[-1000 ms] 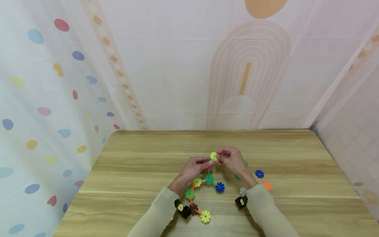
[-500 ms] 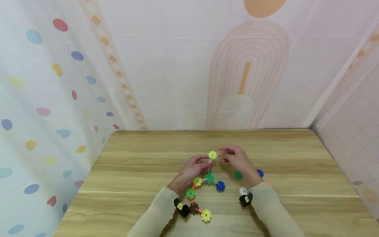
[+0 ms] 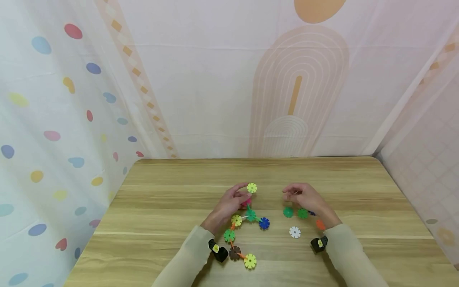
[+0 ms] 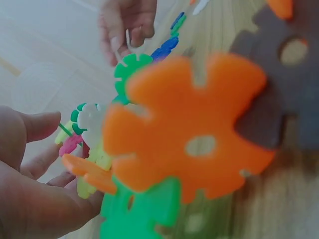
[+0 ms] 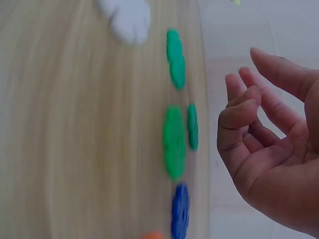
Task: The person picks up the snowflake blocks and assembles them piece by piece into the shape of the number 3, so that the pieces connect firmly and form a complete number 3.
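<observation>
A chain of notched plastic discs lies on the wooden table, running from a yellow disc near me up to a yellow-green disc. My left hand pinches the chain's upper end by a pink disc, with the yellow-green disc standing just above its fingertips. In the left wrist view an orange disc and a brown disc of the chain fill the frame. My right hand hovers apart to the right, fingers loosely curled and empty.
Loose discs lie under and beside the right hand: dark green, green, orange and white. A blue disc lies by the green ones. Patterned cloth walls stand round the table on three sides.
My right hand has let go of the yellow-green disc and moved away to the right. The disc stays on the chain's end in my left hand, which shifted slightly left.
</observation>
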